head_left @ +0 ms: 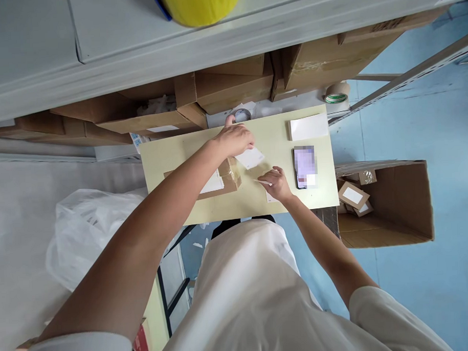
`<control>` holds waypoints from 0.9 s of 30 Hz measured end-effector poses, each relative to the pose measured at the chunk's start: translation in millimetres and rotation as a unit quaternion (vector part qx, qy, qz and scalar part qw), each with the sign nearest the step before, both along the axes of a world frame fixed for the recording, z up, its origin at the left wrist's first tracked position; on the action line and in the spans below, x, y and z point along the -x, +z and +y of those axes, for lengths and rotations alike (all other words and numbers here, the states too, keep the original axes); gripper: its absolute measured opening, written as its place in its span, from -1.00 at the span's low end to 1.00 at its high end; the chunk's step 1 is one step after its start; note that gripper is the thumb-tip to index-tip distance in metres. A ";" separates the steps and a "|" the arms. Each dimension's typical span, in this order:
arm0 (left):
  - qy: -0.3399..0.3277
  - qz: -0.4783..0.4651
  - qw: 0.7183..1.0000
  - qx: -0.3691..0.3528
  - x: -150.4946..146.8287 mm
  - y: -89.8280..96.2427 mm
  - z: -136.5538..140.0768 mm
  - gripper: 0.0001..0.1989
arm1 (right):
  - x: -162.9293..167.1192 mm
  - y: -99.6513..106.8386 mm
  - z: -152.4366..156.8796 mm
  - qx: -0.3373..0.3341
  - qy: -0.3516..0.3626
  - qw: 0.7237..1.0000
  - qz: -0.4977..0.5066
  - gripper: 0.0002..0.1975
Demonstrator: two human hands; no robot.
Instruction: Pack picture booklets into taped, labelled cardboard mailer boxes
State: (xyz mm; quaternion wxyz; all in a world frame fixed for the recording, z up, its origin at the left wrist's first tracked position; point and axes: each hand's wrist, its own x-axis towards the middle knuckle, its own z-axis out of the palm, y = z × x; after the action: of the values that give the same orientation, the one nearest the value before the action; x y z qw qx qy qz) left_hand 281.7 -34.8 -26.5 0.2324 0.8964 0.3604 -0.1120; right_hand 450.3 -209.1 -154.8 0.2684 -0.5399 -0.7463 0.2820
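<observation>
Over the pale yellow table [172, 154], my left hand [236, 139] pinches a white paper slip [251, 158] by its edge. My right hand [279, 185] is closed on a thin, pale flat piece [263, 181] seen nearly edge-on; its kind is unclear. Under my left forearm lies a taped brown cardboard parcel [229, 178], partly hidden, with a white sheet [214, 184] on top. Another white slip [271, 198] shows on the table below my right hand. To the right lie a phone [305, 168] and a stack of white papers [309, 127].
Behind the table, a tape roll [242, 115] and a brown tape roll [336, 93] sit by open cardboard boxes [140, 122] under a grey shelf [138, 81]. A large carton [404, 205] at right contains small parcels. A clear plastic bag [86, 237] lies left.
</observation>
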 end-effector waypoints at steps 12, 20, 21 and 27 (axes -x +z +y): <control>0.271 -0.097 0.957 -0.016 40.9 44.2 -13.5 -0.80 | -32.2 1.4 -0.3 0.060 0.093 0.994 -0.016 -0.55; 0.367 -0.259 0.887 0.105 57.5 65.0 -56.3 -0.85 | 6.4 99.1 25.3 0.052 -0.056 0.971 0.226 -0.23; 0.369 -0.279 0.878 0.123 59.0 69.7 -64.2 -0.85 | 18.5 111.7 30.6 0.066 -0.079 0.956 0.274 -0.25; 0.403 -0.397 0.804 0.186 102.1 77.4 -120.3 -0.73 | 60.8 152.4 26.5 0.070 -0.188 0.917 0.345 -0.50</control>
State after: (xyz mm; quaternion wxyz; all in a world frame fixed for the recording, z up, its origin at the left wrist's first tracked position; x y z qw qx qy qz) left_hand 179.6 -155.1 50.9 0.5412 0.5767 0.5377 0.2921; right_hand 389.5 -182.6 -2.4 0.5186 -0.5566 -0.4710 0.4465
